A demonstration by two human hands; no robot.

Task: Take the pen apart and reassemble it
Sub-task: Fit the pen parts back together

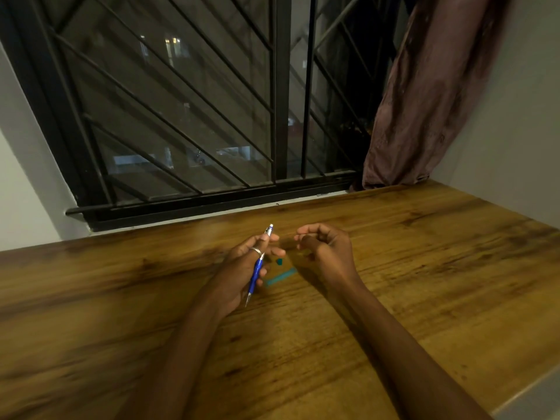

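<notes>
My left hand (242, 268) is closed around a blue pen (257, 272), which points its metal tip toward me and its silver and white top away, above the fingers. A ring sits on one finger of that hand. My right hand (325, 248) hovers just to the right with its fingers curled in; I cannot tell whether a small part lies inside them. On the wooden table (424, 268) between the hands lie a small teal piece (279, 261) and a thin teal strip (280, 277), both blurred.
A barred window (194, 116) runs along the table's far edge. A brown curtain (424, 101) hangs at the back right and touches the tabletop. A wall stands on the right, and the table's near right corner (530, 386) drops off.
</notes>
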